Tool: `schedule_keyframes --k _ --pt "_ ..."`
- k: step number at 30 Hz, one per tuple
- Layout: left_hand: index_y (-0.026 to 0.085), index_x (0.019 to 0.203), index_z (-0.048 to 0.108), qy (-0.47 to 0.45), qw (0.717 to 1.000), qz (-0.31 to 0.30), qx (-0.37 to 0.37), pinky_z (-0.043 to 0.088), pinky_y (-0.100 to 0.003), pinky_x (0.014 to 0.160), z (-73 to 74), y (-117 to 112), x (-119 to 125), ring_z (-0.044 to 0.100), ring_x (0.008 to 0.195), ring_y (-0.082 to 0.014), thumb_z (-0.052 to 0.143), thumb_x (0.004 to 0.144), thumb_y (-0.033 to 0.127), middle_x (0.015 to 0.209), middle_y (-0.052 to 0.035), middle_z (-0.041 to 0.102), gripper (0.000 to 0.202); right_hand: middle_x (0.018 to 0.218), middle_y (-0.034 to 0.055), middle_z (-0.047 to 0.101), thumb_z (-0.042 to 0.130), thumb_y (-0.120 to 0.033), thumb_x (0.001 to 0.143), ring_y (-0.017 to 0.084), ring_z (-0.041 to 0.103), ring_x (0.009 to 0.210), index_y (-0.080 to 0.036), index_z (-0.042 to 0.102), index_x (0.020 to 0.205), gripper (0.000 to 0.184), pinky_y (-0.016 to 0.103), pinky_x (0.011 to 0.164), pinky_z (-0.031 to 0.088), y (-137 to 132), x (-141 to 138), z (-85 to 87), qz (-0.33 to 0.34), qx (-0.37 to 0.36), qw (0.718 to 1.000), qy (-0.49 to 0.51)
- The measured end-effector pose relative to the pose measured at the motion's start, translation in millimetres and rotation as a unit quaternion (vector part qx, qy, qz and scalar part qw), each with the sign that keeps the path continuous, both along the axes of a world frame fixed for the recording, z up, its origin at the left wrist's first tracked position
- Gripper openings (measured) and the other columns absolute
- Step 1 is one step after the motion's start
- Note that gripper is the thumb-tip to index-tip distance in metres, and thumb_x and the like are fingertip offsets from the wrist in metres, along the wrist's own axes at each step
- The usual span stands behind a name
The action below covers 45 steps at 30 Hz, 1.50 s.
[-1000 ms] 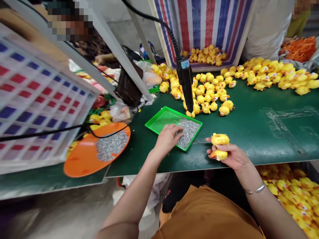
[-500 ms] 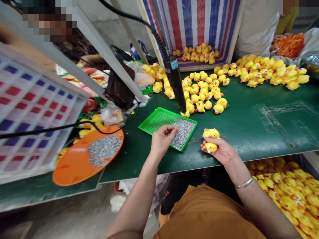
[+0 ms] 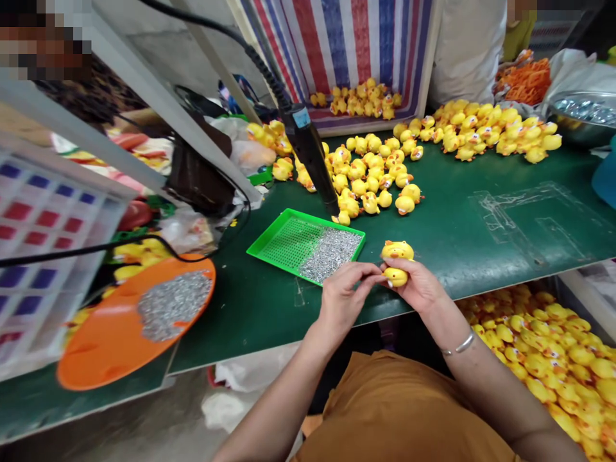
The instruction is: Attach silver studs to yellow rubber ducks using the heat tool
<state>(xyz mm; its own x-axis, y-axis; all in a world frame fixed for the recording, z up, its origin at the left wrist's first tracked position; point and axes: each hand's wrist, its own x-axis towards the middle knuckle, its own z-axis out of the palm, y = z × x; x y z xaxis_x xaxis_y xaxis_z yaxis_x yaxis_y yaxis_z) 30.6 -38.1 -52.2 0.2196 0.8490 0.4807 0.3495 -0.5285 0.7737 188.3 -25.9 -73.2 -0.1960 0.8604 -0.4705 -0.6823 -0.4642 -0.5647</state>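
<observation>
My right hand [image 3: 418,286] is closed around a small yellow toy duck [image 3: 397,262] at the near edge of the green table [image 3: 481,224]. My left hand [image 3: 344,295] is pinched, its fingertips touching the underside of the duck; what it pinches is too small to make out. Just behind my hands lies a green mesh tray [image 3: 289,240] with a heap of small silver screws [image 3: 331,253]. A black electric screwdriver [image 3: 310,154] hangs on a coiled cable over the tray's far edge.
Piles of yellow ducks [image 3: 370,176] cover the table's back, more [image 3: 486,131] at the right, and a bin of ducks [image 3: 553,359] sits below the table. An orange dish [image 3: 110,340] of screws lies left. A striped box [image 3: 356,51] and metal bowl [image 3: 582,115] stand behind.
My left hand left the screw tray, closed into a pinch and moved right to the duck. My right hand brought the duck slightly left and nearer.
</observation>
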Motion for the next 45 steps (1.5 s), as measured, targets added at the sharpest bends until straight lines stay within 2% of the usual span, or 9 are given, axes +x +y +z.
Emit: schedule_keyframes --k 3,7,11,21,28,31,34,39,45 --pt "0.023 0.088 0.071 0.048 0.993 -0.023 0.104 0.056 -0.03 0.073 -2.2 -3 5 0.069 0.077 -0.0158 0.065 0.09 0.021 0.082 -0.0018 0.075 0.007 0.065 -0.0001 0.067 0.085 -0.019 0.057 0.011 0.063 0.058 -0.016 0.068 0.071 0.022 0.021 0.055 0.052 -2 -2 2.2 -0.015 0.006 1.0 -0.006" --pt "0.024 0.093 0.068 0.094 0.976 0.011 0.194 0.054 -0.031 0.072 -4.8 -3 10 0.067 0.08 -0.0167 0.066 0.089 0.021 0.085 -0.0027 0.073 0.005 0.066 0.0001 0.068 0.086 -0.019 0.055 0.011 0.062 0.058 -0.016 0.068 0.071 0.024 0.022 0.055 0.05 -5 -6 4.6 -0.041 0.017 0.999 -0.012" --pt "0.023 0.096 0.066 0.122 0.963 0.012 0.239 0.053 -0.031 0.073 -4.1 -3 13 0.066 0.081 -0.0163 0.065 0.089 0.018 0.086 -0.0028 0.072 0.008 0.065 0.0003 0.068 0.087 -0.018 0.051 0.011 0.06 0.057 -0.015 0.07 0.072 0.027 0.021 0.052 0.047 -8 -9 10.0 -0.075 0.019 0.997 -0.02" --pt "0.017 0.098 0.065 0.153 0.94 -0.012 0.304 0.054 -0.03 0.072 -8.4 0 12 0.064 0.08 -0.0166 0.062 0.091 0.012 0.089 -0.0068 0.074 0.01 0.062 0.0 0.067 0.088 -0.017 0.045 0.01 0.058 0.054 -0.014 0.067 0.065 0.029 0.021 0.05 0.044 -12 -9 11.2 -0.083 -0.006 0.996 -0.018" --pt "0.02 0.098 0.069 0.111 0.968 -0.014 0.225 0.054 -0.028 0.073 -2.9 8 -1 0.067 0.079 -0.0147 0.068 0.089 0.026 0.086 -0.0029 0.075 0.011 0.065 -0.0001 0.067 0.087 -0.018 0.05 0.009 0.06 0.057 -0.013 0.069 0.07 0.027 0.02 0.051 0.048 -11 -7 5.4 -0.058 -0.03 0.998 0.005" --pt "0.02 0.096 0.071 0.164 0.97 0.102 0.146 0.052 -0.031 0.075 -5.9 21 -28 0.067 0.082 -0.0174 0.064 0.091 0.029 0.089 -0.0046 0.075 0.013 0.067 0.0022 0.068 0.087 -0.021 0.056 0.013 0.065 0.063 -0.015 0.069 0.072 0.025 0.024 0.058 0.054 -10 -3 1.9 -0.049 -0.023 0.999 -0.001" --pt "0.021 0.091 0.074 0.287 0.937 0.184 0.081 0.049 -0.036 0.075 -16.6 34 -53 0.063 0.087 -0.0238 0.064 0.09 0.03 0.092 -0.0066 0.075 0.013 0.067 0.0029 0.069 0.087 -0.022 0.058 0.014 0.065 0.064 -0.016 0.068 0.074 0.025 0.025 0.059 0.055 -9 0 -1.3 -0.047 -0.013 0.999 -0.022" --pt "0.022 0.081 0.073 0.337 0.921 0.19 0.043 0.047 -0.036 0.075 -30.1 41 -60 0.059 0.084 -0.0257 0.062 0.09 0.028 0.085 -0.0053 0.074 0.015 0.067 0.0031 0.068 0.088 -0.024 0.054 0.014 0.065 0.063 -0.015 0.068 0.074 0.03 0.026 0.058 0.054 -9 -1 -1.2 -0.05 -0.01 0.996 -0.07" --pt "0.023 0.085 0.074 0.357 0.917 0.178 -0.006 0.046 -0.038 0.078 -24.3 41 -61 0.06 0.087 -0.0265 0.065 0.088 0.026 0.087 -0.0063 0.074 0.01 0.065 0.0025 0.068 0.087 -0.024 0.053 0.014 0.064 0.061 -0.016 0.067 0.076 0.031 0.025 0.056 0.053 -11 -1 1.9 -0.061 -0.007 0.995 -0.08"
